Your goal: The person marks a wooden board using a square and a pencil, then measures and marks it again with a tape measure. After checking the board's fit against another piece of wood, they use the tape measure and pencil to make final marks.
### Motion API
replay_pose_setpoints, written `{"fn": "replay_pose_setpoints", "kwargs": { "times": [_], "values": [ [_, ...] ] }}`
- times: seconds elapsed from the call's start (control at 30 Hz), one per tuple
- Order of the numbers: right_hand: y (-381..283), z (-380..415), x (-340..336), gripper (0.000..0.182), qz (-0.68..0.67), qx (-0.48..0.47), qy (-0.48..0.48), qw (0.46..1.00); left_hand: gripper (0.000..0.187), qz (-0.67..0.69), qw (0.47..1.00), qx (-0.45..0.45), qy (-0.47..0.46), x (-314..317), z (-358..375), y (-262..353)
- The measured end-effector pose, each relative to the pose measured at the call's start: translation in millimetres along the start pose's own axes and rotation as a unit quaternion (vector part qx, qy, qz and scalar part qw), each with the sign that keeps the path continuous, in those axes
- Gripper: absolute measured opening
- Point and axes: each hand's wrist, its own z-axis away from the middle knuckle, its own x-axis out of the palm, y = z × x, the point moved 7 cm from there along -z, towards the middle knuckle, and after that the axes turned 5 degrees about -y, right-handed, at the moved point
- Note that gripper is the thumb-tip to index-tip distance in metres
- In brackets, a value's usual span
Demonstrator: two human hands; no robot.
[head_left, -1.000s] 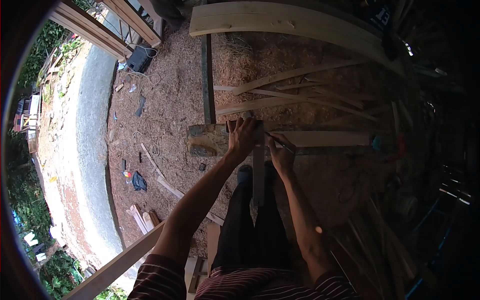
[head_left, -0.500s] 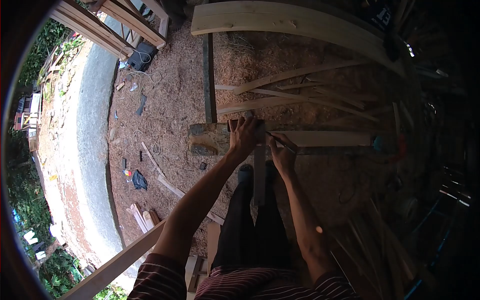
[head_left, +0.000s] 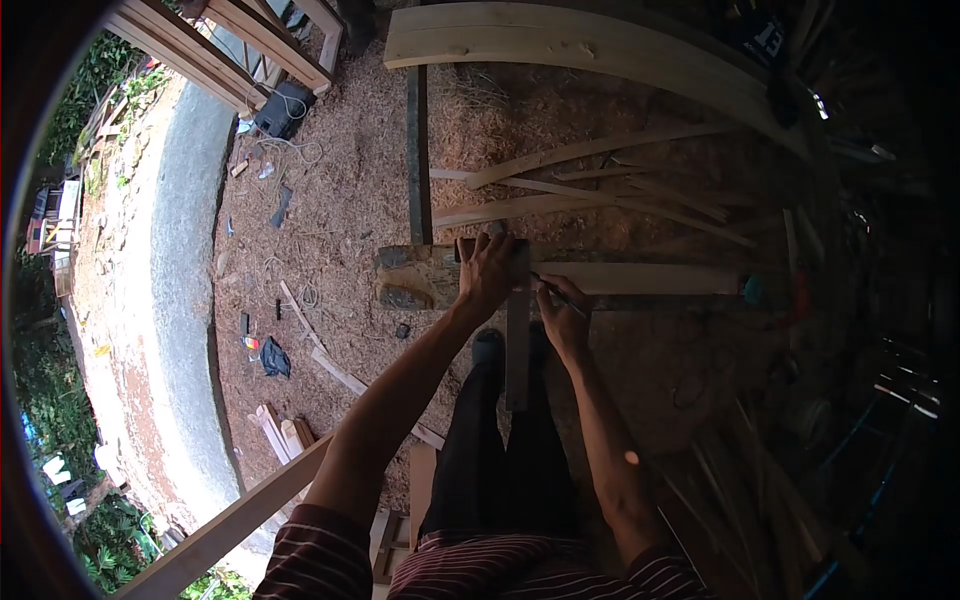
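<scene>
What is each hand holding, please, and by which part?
The right hand grips a pen or pencil near its tip; the left hand holds a square by its dark crosspiece.

Dressed in a dark maroon shirt (head_left: pixel 480 570), banded throughout with thin pale stripes and cut with short, loose sleeves (head_left: pixel 318 550) in matching cloth. Clad below in plain black trousers (head_left: pixel 470 470), shod in dark, round-toed footwear (head_left: pixel 488 346).

Mid-frame, the left hand (head_left: pixel 486 270) holds a square (head_left: pixel 517 345) across a pale board (head_left: pixel 650 278) on the worktop (head_left: pixel 443 282); beside it, the right hand (head_left: pixel 567 322) grips a thin pen-like tool (head_left: pixel 553 287). A broad plank (head_left: pixel 500 32) spans the upper frame.
</scene>
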Motion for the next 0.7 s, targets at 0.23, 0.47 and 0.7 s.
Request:
{"fn": "replay_pose_setpoints", "kwargs": {
  "times": [0.23,0.47,0.7],
  "values": [
    [2,9,1,0.014,-0.018,-0.012,-0.013,1.0,0.068,0.008,1.0,-0.003,-0.002,0,1,1],
    [-5,30,0,0.015,0.008,-0.044,-0.013,0.999,0.068,0.01,1.0,-0.002,0.001,4,1,-2],
    [19,66,18,0.021,-0.099,0.164,-0.069,0.979,0.066,-0.002,1.0,0.01,0.0,2,-2,-6]
  ]
}}
